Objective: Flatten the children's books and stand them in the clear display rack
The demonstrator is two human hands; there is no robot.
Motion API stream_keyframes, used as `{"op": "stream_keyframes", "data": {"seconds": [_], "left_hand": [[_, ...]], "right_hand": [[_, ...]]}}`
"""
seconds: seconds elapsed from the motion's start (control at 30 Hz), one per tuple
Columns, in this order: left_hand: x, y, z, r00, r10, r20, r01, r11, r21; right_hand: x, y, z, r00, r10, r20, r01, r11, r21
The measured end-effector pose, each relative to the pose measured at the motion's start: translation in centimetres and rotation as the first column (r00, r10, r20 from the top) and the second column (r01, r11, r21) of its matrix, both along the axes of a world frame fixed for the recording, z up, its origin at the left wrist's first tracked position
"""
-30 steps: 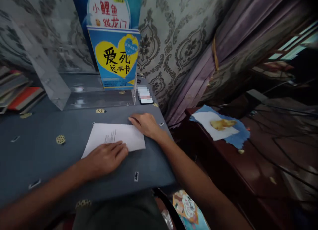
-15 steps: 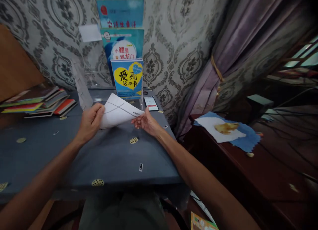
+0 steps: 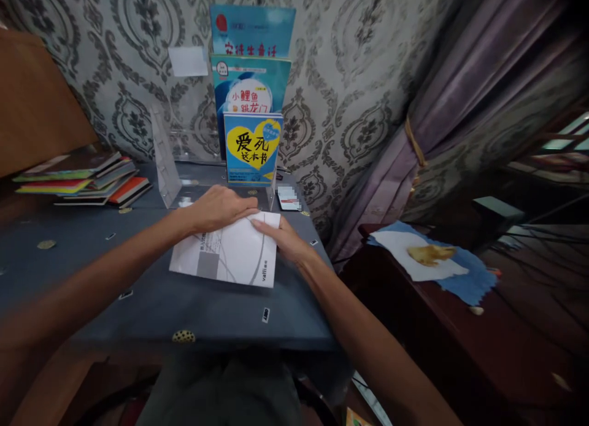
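A white printed booklet (image 3: 239, 254) with grey curved lines is held between both hands above the grey-blue tablecloth. My left hand (image 3: 223, 208) lies across its top edge, fingers pressed together against it. The right edge is pinched by my right hand (image 3: 283, 234), thumb on top and the other fingers underneath. Just beyond the hands stands a clear acrylic rack (image 3: 166, 168) with a blue and yellow book (image 3: 252, 150) upright at its front right. Two teal books (image 3: 252, 85) rise behind that one.
A phone (image 3: 288, 199) lies right of the rack. Stacked books (image 3: 87, 177) and a brown board (image 3: 41, 100) are at the left. On the dark red furniture (image 3: 442, 315) at right rests a blue cloth (image 3: 473, 282) with white paper and a yellowish item. A curtain hangs behind.
The booklet has been turned so its printed face shows more, and it sits lower and nearer. My left hand has moved right along its top edge. The view has shifted slightly left.
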State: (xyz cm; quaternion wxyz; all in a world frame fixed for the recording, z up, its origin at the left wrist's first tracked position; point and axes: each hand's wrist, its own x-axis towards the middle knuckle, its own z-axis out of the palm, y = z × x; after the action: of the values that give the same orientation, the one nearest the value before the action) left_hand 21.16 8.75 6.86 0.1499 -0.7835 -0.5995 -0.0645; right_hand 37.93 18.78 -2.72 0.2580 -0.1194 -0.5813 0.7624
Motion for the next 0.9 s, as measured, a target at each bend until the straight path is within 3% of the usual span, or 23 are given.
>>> {"op": "stream_keyframes", "data": {"seconds": [0.07, 0.17, 0.23, 0.27, 0.3, 0.33, 0.4, 0.43, 0.5, 0.57, 0.63, 0.7, 0.8, 0.9], "left_hand": [[0.3, -0.5, -0.4, 0.999, 0.022, 0.033, -0.027, 0.984, 0.175], [0.0, -3.3, -1.3, 0.966, 0.104, 0.237, -0.187, 0.912, 0.364], [-0.3, -5.6, -2.7, 0.881, 0.188, 0.435, -0.319, 0.914, 0.252], [-0.4, -6.6, -3.6, 0.809, 0.237, 0.537, -0.329, 0.941, 0.08], [-0.4, -7.4, -4.6, 0.711, 0.305, 0.633, -0.286, 0.949, -0.136], [-0.3, -7.8, -5.7, 0.595, 0.389, 0.703, -0.184, 0.918, -0.352], [0.0, -7.8, -7.6, 0.305, 0.541, 0.784, -0.024, 0.827, -0.562], [0.2, -7.5, -8.4, 0.151, 0.573, 0.805, 0.027, 0.812, -0.583], [0.3, -6.6, -9.3, -0.126, 0.526, 0.841, 0.033, 0.85, -0.526], [0.1, -5.9, -9.3, -0.272, 0.4, 0.875, -0.033, 0.905, -0.424], [-0.6, -5.5, -8.5, -0.272, 0.286, 0.919, -0.116, 0.938, -0.326], [-1.6, -5.3, -7.4, -0.165, 0.204, 0.965, -0.175, 0.957, -0.232], [-3.0, -5.3, -6.0, 0.111, 0.14, 0.984, -0.223, 0.968, -0.113], [-4.0, -5.1, -6.5, 0.448, 0.179, 0.876, -0.27, 0.961, -0.059]], "right_hand": [[-0.2, -0.2, -0.2, 0.999, -0.055, -0.004, 0.054, 0.998, -0.034], [-0.5, 0.2, -0.6, 0.983, -0.178, -0.039, 0.174, 0.981, -0.086], [-0.6, 0.6, -0.7, 0.962, -0.263, -0.069, 0.253, 0.959, -0.124], [-0.8, 0.8, -0.8, 0.951, -0.296, -0.082, 0.283, 0.948, -0.144], [-0.9, 0.8, -0.8, 0.942, -0.322, -0.095, 0.304, 0.938, -0.165], [-1.0, 0.8, -0.9, 0.936, -0.337, -0.105, 0.315, 0.931, -0.184], [-1.2, 0.6, -1.1, 0.936, -0.335, -0.112, 0.308, 0.929, -0.204], [-1.3, 0.4, -1.2, 0.942, -0.317, -0.107, 0.292, 0.935, -0.203], [-1.3, 0.1, -1.6, 0.963, -0.26, -0.077, 0.243, 0.953, -0.18], [-1.2, 0.1, -1.9, 0.98, -0.195, -0.03, 0.191, 0.974, -0.121], [-0.9, 0.5, -1.9, 0.986, -0.167, 0.004, 0.167, 0.986, -0.017], [-0.4, 1.3, -1.4, 0.983, -0.182, 0.004, 0.181, 0.978, 0.101], [0.2, 2.4, -0.4, 0.974, -0.225, -0.018, 0.222, 0.944, 0.244], [0.3, 2.7, 0.0, 0.974, -0.227, -0.002, 0.208, 0.89, 0.407]]}}
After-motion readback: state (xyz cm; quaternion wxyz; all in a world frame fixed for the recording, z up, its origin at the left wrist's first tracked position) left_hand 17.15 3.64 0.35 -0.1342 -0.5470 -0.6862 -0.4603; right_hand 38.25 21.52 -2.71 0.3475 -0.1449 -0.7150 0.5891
